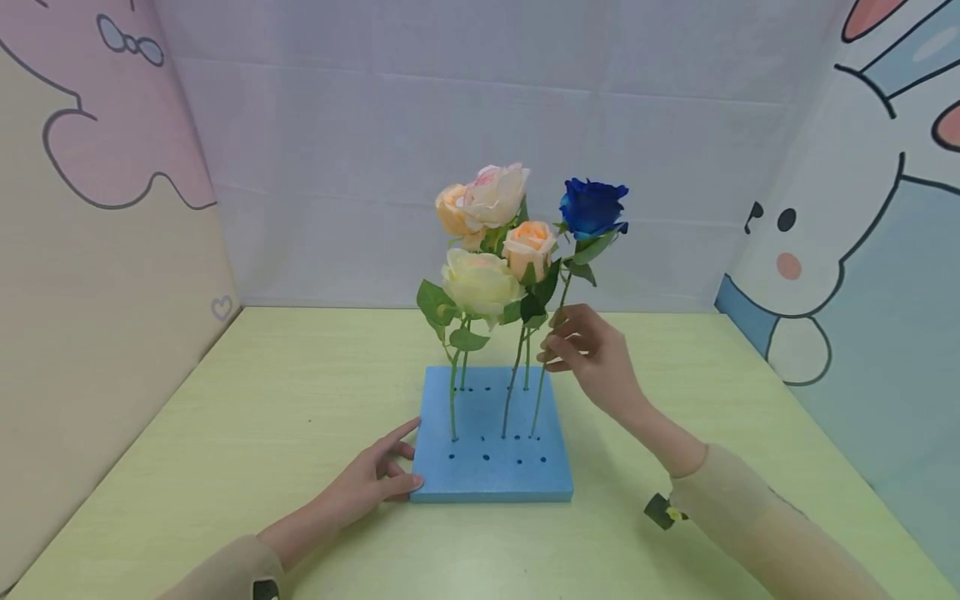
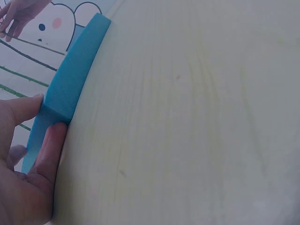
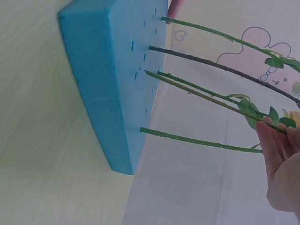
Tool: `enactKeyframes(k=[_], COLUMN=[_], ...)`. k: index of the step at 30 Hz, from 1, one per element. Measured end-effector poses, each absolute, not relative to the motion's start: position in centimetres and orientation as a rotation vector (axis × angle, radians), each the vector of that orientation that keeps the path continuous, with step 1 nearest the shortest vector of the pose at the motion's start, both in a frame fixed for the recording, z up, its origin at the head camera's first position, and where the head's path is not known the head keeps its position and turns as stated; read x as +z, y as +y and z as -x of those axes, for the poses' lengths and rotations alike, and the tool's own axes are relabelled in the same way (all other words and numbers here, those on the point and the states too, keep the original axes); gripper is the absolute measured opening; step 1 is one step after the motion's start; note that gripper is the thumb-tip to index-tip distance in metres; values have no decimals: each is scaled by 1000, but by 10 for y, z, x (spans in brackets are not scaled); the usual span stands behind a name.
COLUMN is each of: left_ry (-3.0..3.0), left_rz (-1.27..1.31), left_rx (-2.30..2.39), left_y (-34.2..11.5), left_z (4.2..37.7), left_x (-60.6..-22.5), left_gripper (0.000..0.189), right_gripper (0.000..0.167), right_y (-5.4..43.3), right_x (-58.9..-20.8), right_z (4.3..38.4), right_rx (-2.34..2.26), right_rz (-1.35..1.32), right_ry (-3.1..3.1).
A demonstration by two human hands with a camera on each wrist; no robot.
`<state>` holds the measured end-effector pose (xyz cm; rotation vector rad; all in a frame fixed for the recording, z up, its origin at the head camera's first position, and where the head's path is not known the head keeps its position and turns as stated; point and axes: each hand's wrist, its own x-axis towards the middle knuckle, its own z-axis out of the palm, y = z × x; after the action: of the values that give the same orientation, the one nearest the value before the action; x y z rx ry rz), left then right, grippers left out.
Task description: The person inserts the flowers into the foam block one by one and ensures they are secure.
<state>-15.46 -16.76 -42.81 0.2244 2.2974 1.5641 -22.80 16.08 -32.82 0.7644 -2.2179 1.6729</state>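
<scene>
My right hand [image 1: 600, 362] pinches the stem of a blue rose [image 1: 592, 207] between thumb and fingers, partway up. In the right wrist view the lower end of this stem [image 3: 201, 98] meets the face of the blue foam board [image 3: 93, 84]; whether it sits inside a hole I cannot tell. Against the board's left side rests my left hand [image 1: 367, 483], fingers extended, thumb at the near corner. A pale yellow flower [image 1: 482, 283], a small peach rose [image 1: 529, 250], a pinkish-white flower [image 1: 495, 196] and an orange-yellow bloom [image 1: 452, 210] stand upright in the board.
Several small holes dot the board's top, including a row along its near part. The light yellow-green table [image 1: 315, 375] surrounds the board. White cloth [image 1: 375, 150] hangs behind, and cartoon-printed panels [image 1: 840, 233] rise at both sides.
</scene>
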Motion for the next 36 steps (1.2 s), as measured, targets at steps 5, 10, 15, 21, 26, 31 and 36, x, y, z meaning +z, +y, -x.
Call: enactKeyframes(k=[5, 10, 15, 21, 26, 31, 36], left_ry=[2292, 2298, 2293, 2295, 2305, 2310, 2319], left_rz=[-218, -205, -209, -228, -226, -220, -213], left_rx=[1570, 1565, 1572, 1572, 1560, 1554, 1546], left_y=[-168, -167, -168, -168, -168, -168, -169], left_z=[154, 155, 155, 155, 155, 155, 156], left_x=[-428, -429, -430, -430, -430, -429, -432], left_gripper=[85, 85, 85, 85, 85, 85, 85], right_gripper=[16, 16, 15, 16, 15, 14, 13], right_y=[159, 158, 156, 156, 157, 159, 160], right_x=[-330, -330, -330, -332, -331, -330, -328], right_z=[228, 227, 225, 227, 228, 227, 228], right_rx=[1657, 1638, 1625, 1590, 1577, 1559, 1536], right_rz=[-774, -779, -793, -818, -835, -851, -879], right_ry=[-2219, -2220, -2236, -2276, -2334, -2383, -2415])
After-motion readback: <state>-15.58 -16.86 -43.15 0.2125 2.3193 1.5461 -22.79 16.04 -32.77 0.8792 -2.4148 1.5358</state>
